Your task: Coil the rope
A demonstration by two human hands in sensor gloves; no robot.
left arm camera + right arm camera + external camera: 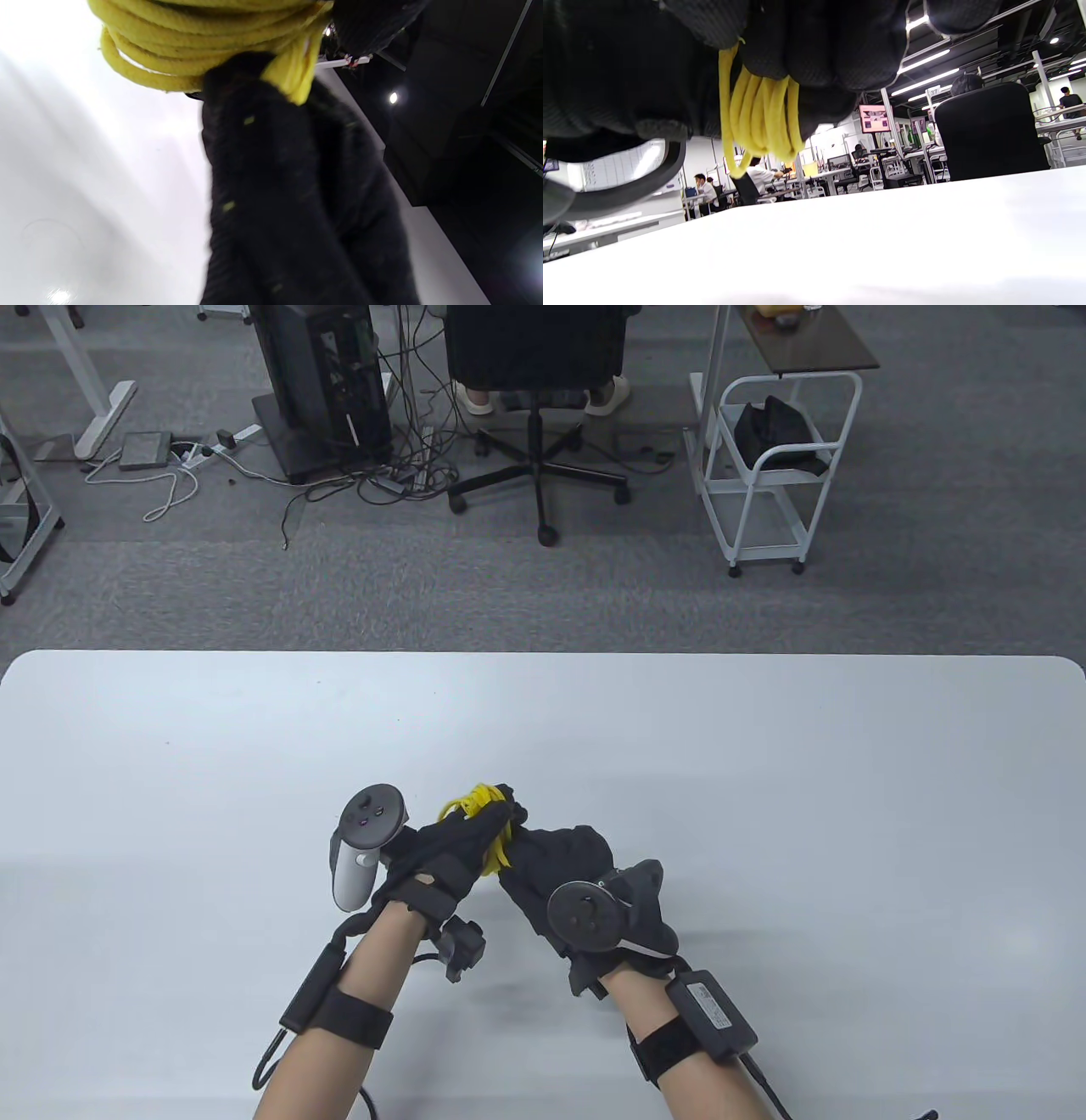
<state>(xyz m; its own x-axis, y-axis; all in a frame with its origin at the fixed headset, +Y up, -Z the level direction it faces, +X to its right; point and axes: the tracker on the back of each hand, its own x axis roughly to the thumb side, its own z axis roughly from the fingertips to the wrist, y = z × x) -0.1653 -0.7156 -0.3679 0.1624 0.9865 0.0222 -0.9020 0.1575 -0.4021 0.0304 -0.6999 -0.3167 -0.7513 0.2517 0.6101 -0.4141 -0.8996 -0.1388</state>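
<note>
A yellow rope [477, 809] is wound in several loops into a small bundle, held above the white table [764, 780] near its middle. My left hand [462, 836] grips the bundle, with loops sticking out past its fingers. My right hand [543, 857] meets it from the right and also grips the rope. In the left wrist view the stacked loops [191, 38] lie across the top above a gloved finger [271, 178]. In the right wrist view several strands [763, 118] hang down from between the gloved fingers [814, 46].
Beyond the table's far edge are an office chair [539, 398], a computer tower [322, 381] with floor cables, and a white cart [772, 466]. Bare tabletop lies on all sides of my hands.
</note>
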